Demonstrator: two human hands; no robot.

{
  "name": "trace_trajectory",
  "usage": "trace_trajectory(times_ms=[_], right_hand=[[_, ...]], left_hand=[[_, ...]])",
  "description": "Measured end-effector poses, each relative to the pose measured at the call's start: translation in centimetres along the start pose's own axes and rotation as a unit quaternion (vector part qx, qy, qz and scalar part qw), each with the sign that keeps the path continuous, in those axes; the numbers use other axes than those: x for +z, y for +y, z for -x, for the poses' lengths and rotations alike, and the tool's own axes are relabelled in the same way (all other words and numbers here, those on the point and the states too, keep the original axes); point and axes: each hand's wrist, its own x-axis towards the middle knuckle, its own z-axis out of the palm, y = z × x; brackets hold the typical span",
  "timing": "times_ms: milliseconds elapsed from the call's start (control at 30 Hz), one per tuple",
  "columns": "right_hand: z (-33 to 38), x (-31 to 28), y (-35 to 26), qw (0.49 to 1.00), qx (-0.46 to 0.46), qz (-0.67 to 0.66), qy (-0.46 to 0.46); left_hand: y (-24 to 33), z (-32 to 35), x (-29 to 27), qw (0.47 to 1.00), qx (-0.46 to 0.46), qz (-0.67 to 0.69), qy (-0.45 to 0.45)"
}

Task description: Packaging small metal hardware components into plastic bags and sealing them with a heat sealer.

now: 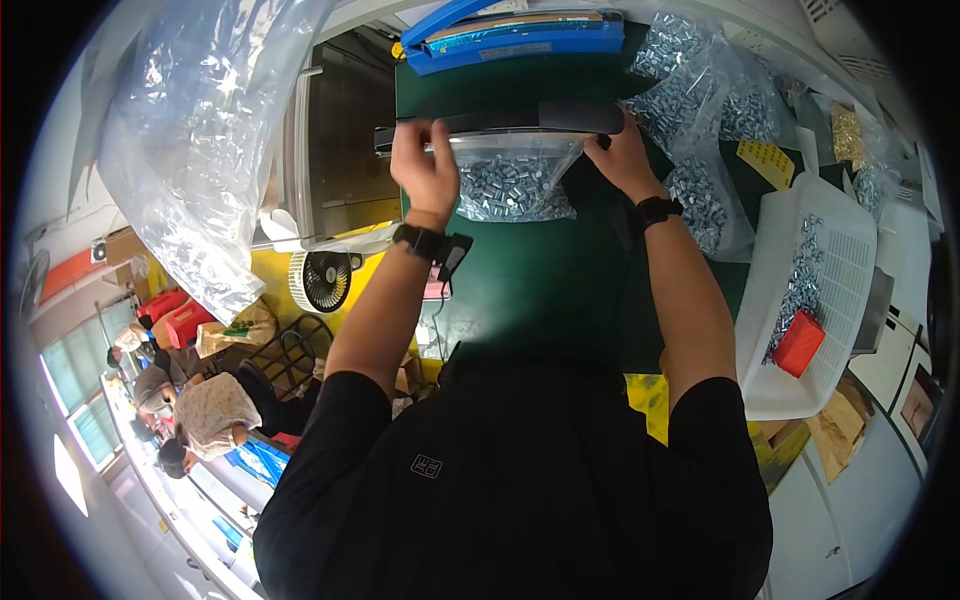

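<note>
A clear plastic bag (515, 187) of small silvery metal cylinders lies on the green tabletop, its upper edge along a long black bar (500, 125). My left hand (425, 175) is at the bar's left end, beside the bag's upper left corner. Its fingers are curled and slightly blurred, and what they hold is hidden. At the other end, my right hand (622, 160) pinches the bag's upper right corner, with a finger against the bar's tip. Dark bands circle both wrists.
Behind the bar stands a blue long-armed device (520, 45). More bags of metal parts (690, 120) crowd the right back. A white basket (760, 370) with loose parts and a red scoop (799, 343) is at right. Left are a small fan (322, 280), hanging plastic sheeting (200, 130) and several people.
</note>
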Motion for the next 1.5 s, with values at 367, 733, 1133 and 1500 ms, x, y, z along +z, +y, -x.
trace_trajectory(times_ms=[367,733,1133,1500], right_hand=[[0.2,-1.8,-1.6,0.992,0.108,-0.057,-0.029],[1.6,-7.2,-6.5,0.936,0.128,-0.297,0.141],[-0.1,-23.2,-16.3,0.726,-0.338,-0.597,-0.042],[0.3,-22.1,-16.9,0.744,-0.352,-0.566,-0.051]], left_hand=[[5.0,-4.2,9.2,0.861,0.184,-0.302,-0.367],[4.1,-3.4,10.8,0.86,0.209,-0.325,-0.332],[3.7,-3.7,10.7,0.851,0.205,-0.364,-0.319],[3.9,-3.0,10.9,0.846,0.194,-0.371,-0.33]])
